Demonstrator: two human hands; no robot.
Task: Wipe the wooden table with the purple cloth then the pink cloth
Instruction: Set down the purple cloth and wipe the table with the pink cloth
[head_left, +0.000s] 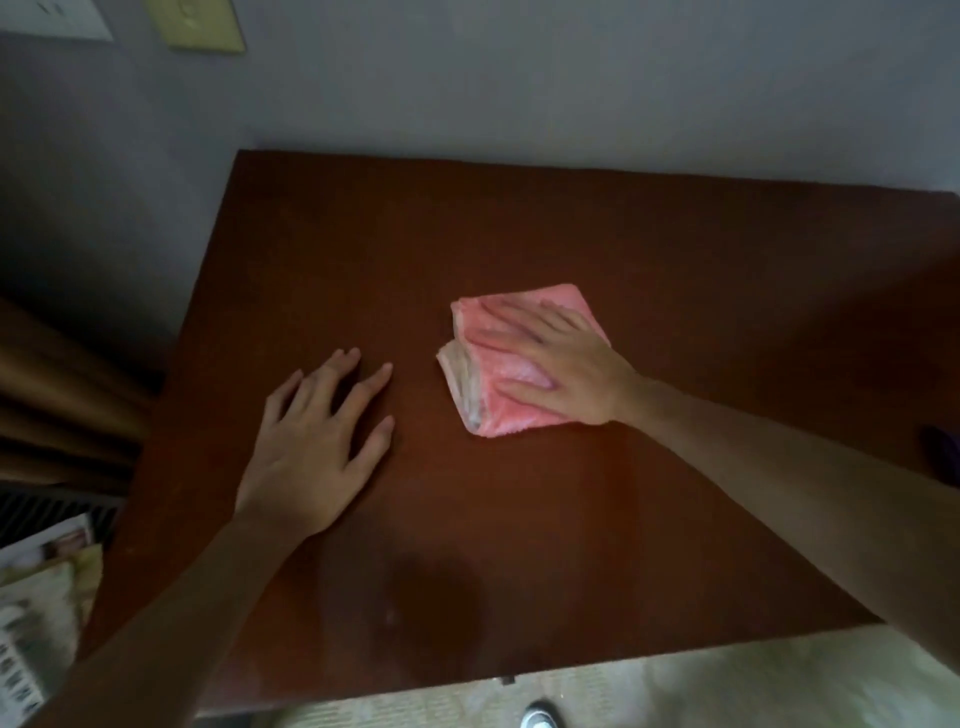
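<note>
A folded pink cloth (498, 364) lies near the middle of the dark wooden table (519, 223). My right hand (566, 364) rests flat on top of it, palm down, fingers spread and pressing the cloth to the wood. My left hand (317, 436) lies flat on the bare tabletop to the left of the cloth, fingers apart, holding nothing. At the table's right edge a dark purple cloth (943, 452) is only partly in view.
A grey wall runs behind the table's far edge. Brown curtain folds (62, 395) hang at the left, with papers or magazines (41, 597) below them. Pale carpet and the tip of a shoe (540, 716) show past the near edge.
</note>
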